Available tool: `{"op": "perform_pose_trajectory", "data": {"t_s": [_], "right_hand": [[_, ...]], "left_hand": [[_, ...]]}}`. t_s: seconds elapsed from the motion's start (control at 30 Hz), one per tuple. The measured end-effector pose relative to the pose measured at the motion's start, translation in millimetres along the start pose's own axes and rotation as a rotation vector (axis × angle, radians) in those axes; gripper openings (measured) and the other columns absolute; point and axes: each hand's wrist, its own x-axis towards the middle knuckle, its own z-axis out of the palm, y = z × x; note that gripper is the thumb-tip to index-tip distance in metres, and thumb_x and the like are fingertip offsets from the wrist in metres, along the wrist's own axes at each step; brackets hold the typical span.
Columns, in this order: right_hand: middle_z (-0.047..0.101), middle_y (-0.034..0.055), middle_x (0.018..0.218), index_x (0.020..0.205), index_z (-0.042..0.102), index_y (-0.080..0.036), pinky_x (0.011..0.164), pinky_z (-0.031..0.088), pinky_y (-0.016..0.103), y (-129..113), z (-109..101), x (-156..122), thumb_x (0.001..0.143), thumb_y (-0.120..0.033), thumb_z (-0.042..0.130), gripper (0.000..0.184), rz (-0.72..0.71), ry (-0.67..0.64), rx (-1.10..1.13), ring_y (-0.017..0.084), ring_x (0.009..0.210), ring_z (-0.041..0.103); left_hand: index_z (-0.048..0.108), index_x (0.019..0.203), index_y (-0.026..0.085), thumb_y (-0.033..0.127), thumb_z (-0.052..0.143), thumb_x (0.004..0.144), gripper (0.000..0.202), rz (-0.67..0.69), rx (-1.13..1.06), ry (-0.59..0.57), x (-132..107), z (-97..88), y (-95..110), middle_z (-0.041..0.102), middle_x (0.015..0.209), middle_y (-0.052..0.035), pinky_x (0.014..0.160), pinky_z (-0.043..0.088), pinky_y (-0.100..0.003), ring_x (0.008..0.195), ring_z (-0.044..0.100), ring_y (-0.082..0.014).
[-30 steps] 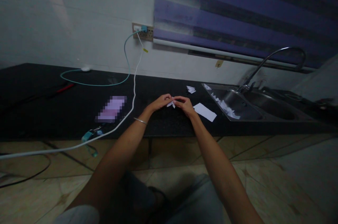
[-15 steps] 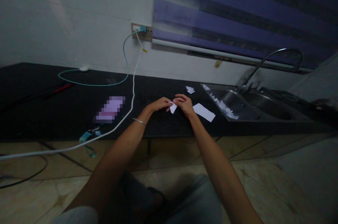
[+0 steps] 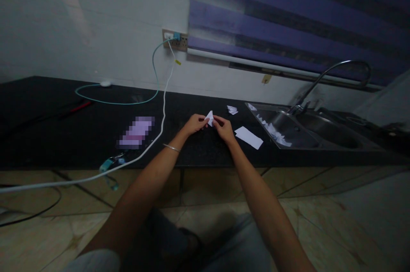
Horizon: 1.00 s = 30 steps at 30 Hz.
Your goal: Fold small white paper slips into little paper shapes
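Note:
Between my two hands is a small piece of white folded paper (image 3: 209, 116), its pointed end facing up and away from me. My left hand (image 3: 196, 124) pinches its left side, while my right hand (image 3: 223, 127) grips the right side with thumb and fingers. Just right of my right hand lies a small stack of flat white paper (image 3: 249, 137) on the black counter. Behind it rests a little pile of folded paper pieces (image 3: 232, 110). More folded pieces (image 3: 272, 130) line the left rim of the sink.
A steel double sink (image 3: 315, 146) with a curved faucet (image 3: 333, 65) is at right. A white cable (image 3: 162, 120) crosses the black counter (image 3: 80, 135) left of my hands and hangs over its front edge. A blurred-out purple item (image 3: 137, 132) lies beyond the cable.
The folded paper has been turned: its point faced down toward me before and now faces up. Both hands have shifted their grip around it. The view has moved slightly.

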Motion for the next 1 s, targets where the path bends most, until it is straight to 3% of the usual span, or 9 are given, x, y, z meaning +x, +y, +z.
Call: {"op": "perform_pose_trajectory", "data": {"t_s": [0.17,0.47,0.63,0.8,1.0], "right_hand": [[0.071,0.0127,0.118,0.115,0.071,-0.015,0.098,0.051,0.046,2.8,2.4,-0.9,0.080,-0.027,0.065,0.037,-0.016,-0.027,-0.034,0.027,0.107,0.068],[0.071,0.0105,0.117,0.108,0.073,-0.018,0.106,0.044,0.046,3.6,-1.8,1.4,0.084,-0.027,0.061,0.028,-0.132,-0.043,-0.206,0.027,0.115,0.064],[0.062,0.0145,0.129,0.121,0.065,-0.017,0.110,0.039,0.047,4.8,3.9,-1.2,0.086,-0.030,0.060,0.038,-0.252,-0.103,-0.271,0.027,0.123,0.056],[0.056,0.0155,0.125,0.115,0.062,-0.018,0.093,0.050,0.044,3.6,5.7,-4.4,0.081,-0.028,0.064,0.035,-0.242,-0.040,-0.330,0.027,0.117,0.054],[0.061,0.0058,0.090,0.089,0.061,-0.018,0.075,0.050,0.033,-4.2,3.5,-4.8,0.079,-0.032,0.063,0.017,-0.147,0.047,-0.305,0.020,0.083,0.058]], "left_hand": [[0.070,0.074,0.008,0.042,0.059,0.085,0.037,-0.055,-0.013,-0.070,0.2,0.2,0.4,0.063,0.059,-0.0032,0.049,0.033,-0.019,0.049,0.050,-0.0091],[0.075,0.072,0.008,0.049,0.058,0.086,0.046,-0.041,0.094,0.013,0.7,-2.6,-4.3,0.062,0.053,-0.0039,0.051,0.035,-0.020,0.048,0.052,-0.0103],[0.074,0.071,0.009,0.046,0.055,0.089,0.046,-0.054,0.104,0.057,2.7,-1.9,-8.0,0.062,0.052,-0.0045,0.052,0.037,-0.019,0.048,0.055,-0.0103],[0.073,0.072,0.008,0.043,0.054,0.089,0.043,-0.084,0.065,0.050,4.7,-1.2,-9.6,0.064,0.057,-0.0044,0.052,0.037,-0.019,0.048,0.054,-0.0097],[0.073,0.073,0.009,0.055,0.058,0.084,0.050,-0.017,0.068,-0.093,0.1,-0.8,0.1,0.053,0.048,0.0011,0.047,0.027,-0.021,0.045,0.043,-0.0084]]}}
